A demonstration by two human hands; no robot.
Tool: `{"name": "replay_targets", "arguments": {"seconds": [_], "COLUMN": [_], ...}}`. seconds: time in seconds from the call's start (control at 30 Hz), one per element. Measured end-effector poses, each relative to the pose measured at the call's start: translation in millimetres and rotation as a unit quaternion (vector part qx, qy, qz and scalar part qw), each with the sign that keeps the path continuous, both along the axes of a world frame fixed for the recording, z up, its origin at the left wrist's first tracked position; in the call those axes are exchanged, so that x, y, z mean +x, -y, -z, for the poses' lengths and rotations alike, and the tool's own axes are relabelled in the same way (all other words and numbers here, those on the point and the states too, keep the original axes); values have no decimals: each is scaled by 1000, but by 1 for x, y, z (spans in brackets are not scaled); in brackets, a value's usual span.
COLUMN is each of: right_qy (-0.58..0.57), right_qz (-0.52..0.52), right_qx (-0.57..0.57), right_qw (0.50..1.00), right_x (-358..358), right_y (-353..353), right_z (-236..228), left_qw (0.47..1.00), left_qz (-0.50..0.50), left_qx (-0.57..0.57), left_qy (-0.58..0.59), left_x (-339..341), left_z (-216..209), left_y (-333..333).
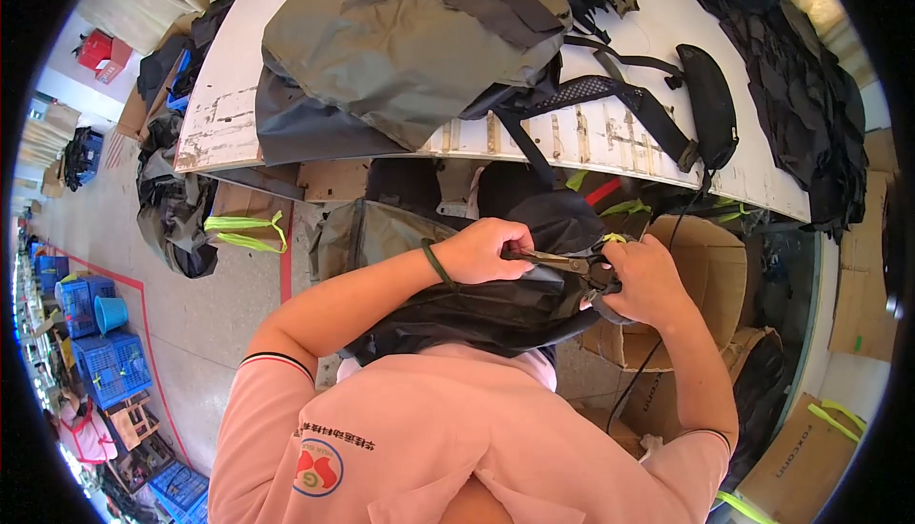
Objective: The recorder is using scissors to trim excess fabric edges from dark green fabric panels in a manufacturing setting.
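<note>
My right hand (643,281) is closed around the handles of a pair of scissors (562,262), whose blades point left. Close to the blade tips, my left hand (486,250) pinches an edge of dark fabric (521,292). A green band circles my left wrist. The black and olive fabric piece (438,319) lies across my lap under both hands. My fingers hide exactly what lies between the blades.
Ahead, a worn white table (219,109) bears a large olive-grey fabric bag (410,57) with black straps and a small black pouch (707,104). Dark fabric pieces (782,57) hang over its right side. An open cardboard box (710,276) stands at my right, blue crates (110,367) at far left.
</note>
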State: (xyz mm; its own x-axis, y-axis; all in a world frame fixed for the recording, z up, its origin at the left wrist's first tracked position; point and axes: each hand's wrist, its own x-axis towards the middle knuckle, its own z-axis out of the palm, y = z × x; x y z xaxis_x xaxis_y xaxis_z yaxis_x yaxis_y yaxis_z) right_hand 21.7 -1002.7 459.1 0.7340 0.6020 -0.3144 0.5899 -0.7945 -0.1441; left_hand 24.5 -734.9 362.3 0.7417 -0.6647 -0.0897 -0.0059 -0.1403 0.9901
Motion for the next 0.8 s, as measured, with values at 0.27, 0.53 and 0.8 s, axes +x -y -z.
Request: {"name": "replay_targets", "arguments": {"seconds": [0.27, 0.53, 0.8], "right_qy": [3, -44, -63], "right_qz": [-4, 5, 23], "right_qx": [-10, -22, -62], "right_qw": [1000, 999, 996], "right_x": [-1, -2, -7], "right_y": [0, 2, 7], "right_z": [-4, -3, 2], "left_qw": [1000, 999, 999], "left_qz": [-8, 10, 13], "left_qx": [12, 15, 26], "left_qy": [-3, 26, 27], "left_x": [-1, -3, -4], "left_z": [-4, -1, 2], "left_y": [1, 1, 2]}}
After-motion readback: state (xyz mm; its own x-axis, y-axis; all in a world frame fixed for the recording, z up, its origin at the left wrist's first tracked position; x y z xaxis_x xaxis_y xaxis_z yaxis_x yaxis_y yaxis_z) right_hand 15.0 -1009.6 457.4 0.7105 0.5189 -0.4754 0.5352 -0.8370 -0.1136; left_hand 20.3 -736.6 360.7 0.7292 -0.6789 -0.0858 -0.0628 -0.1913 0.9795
